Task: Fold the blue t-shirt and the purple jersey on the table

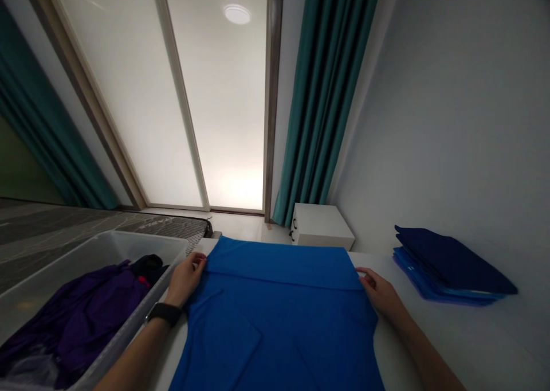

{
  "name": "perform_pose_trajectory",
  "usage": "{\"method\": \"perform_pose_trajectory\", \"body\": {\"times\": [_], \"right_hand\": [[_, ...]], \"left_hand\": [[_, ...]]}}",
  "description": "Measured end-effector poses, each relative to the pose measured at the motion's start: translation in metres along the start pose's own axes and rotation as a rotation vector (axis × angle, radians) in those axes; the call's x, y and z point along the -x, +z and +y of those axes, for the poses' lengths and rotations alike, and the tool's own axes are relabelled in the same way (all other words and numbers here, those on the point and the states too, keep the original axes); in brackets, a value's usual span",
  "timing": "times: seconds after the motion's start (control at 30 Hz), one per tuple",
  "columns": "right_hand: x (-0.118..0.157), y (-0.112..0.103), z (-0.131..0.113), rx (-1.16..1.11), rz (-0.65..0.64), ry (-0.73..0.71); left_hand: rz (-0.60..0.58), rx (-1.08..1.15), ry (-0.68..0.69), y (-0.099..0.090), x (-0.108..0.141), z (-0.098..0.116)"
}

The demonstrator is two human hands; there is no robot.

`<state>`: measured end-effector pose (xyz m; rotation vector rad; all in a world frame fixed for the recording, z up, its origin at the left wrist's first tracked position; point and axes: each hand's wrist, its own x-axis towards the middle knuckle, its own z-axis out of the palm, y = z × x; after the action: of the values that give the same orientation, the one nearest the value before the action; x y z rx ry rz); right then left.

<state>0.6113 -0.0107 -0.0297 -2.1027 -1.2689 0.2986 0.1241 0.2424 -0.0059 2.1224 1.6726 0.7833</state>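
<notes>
A blue shirt (283,316) lies spread flat on the white table (404,345), its far end folded over in a straight band. At the left end of that fold, my left hand (187,277), with a black band on the wrist, pinches the cloth edge. My right hand (380,292) grips the opposite edge at the right end of the fold, fingers closed. The part of the shirt nearest me runs out of view at the bottom.
On the left stands a translucent plastic bin (141,239) holding purple and dark clothes (94,305). A stack of folded blue garments (451,265) sits on the table at right, near the wall. Beyond are a small white cabinet (322,222) and a teal curtain (330,93).
</notes>
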Motion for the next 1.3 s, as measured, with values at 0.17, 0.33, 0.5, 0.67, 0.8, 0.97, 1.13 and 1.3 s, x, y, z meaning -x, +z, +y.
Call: {"method": "perform_pose_trajectory", "body": {"times": [0.17,0.33,0.5,0.67,0.8,0.97,1.13,1.3], "right_hand": [[0.0,-0.001,-0.001,0.033,-0.003,-0.005],[0.0,0.005,0.0,0.171,0.029,-0.071],[-0.001,0.008,0.004,0.203,0.056,-0.159],[-0.001,0.007,0.007,0.238,0.046,-0.152],[0.001,0.004,0.003,0.348,0.117,-0.203],[0.004,0.016,-0.037,0.435,0.152,-0.309],[0.004,0.063,-0.127,0.362,-0.11,-0.462],[-0.006,0.112,-0.215,0.323,-0.266,-0.496]], "left_hand": [[-0.024,-0.048,0.015,0.0,0.001,0.001],[-0.062,-0.121,0.065,0.001,0.002,0.002],[-0.049,-0.1,0.072,0.003,0.001,-0.003],[-0.04,-0.116,0.086,0.005,0.002,-0.006],[-0.014,-0.123,0.132,0.004,0.004,-0.005],[0.056,-0.084,0.249,0.0,0.002,0.006],[0.003,-0.047,0.199,0.0,-0.008,0.022],[-0.046,-0.1,0.131,0.0,-0.025,0.029]]}}
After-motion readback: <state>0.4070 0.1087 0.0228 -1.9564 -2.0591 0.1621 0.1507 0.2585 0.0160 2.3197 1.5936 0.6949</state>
